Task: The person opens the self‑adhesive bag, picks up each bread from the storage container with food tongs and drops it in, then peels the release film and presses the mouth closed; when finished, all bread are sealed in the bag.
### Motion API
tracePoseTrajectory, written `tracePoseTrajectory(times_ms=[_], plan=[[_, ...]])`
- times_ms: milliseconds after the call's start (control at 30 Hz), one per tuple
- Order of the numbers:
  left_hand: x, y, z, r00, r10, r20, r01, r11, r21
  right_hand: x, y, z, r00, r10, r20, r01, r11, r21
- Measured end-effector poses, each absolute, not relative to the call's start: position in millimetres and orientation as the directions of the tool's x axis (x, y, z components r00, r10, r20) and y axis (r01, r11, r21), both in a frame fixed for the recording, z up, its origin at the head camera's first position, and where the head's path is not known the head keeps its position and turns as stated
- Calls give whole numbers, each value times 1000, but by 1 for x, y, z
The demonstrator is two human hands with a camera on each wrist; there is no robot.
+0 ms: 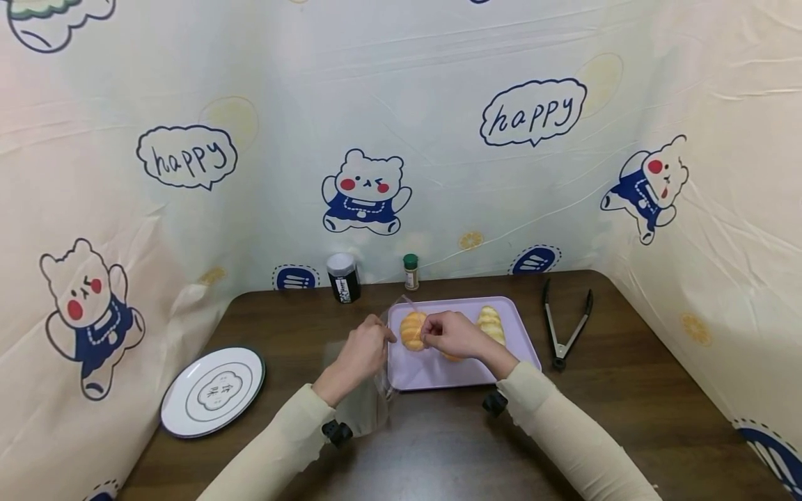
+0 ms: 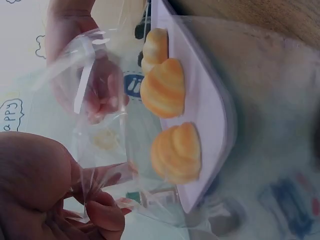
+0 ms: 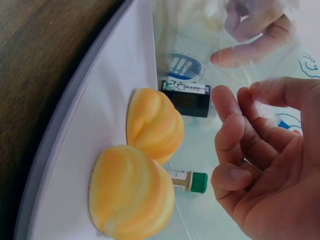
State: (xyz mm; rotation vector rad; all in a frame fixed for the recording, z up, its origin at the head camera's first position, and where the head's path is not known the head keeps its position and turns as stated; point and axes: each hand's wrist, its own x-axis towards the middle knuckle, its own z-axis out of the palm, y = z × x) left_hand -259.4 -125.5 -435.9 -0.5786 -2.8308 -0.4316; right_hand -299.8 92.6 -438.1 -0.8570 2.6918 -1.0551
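Both hands hold a clear plastic bag [image 1: 365, 410] over the left side of a lilac tray [image 1: 416, 376]. My left hand [image 1: 365, 350] pinches the bag's edge, and its film spreads across much of the left wrist view. Thumb and fingertip of my right hand [image 3: 270, 150] pinch another part of the film. On the tray sit two orange-brown bread rolls, a near roll [image 3: 131, 192] and a far roll [image 3: 154, 122]. A paler, ridged bread [image 1: 491, 322] lies on the tray's right side. In the head view, the right hand partly covers the rolls.
Black-tipped tongs [image 1: 560, 348] lie spread to the right of the tray. A white plate [image 1: 182, 396] is at the table's left. Toward the back stand a dark jar with a grey lid [image 1: 342, 268] and a small green-capped bottle [image 1: 411, 273], before a printed curtain.
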Motion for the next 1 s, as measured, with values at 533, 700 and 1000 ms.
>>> tracePoseTrajectory(times_ms=[533,700,1000], plan=[[-259,-123,-430,-951,299,81,305,862,404,-297,96,-437,-815,-574,74,-467,578,-669],[-259,-124,-430,-943,308,128,334,862,381,-298,100,-438,-821,-565,80,-467,584,-664],[-261,-126,-433,-954,279,111,300,872,386,-300,114,-437,-866,-500,18,-360,598,-716]])
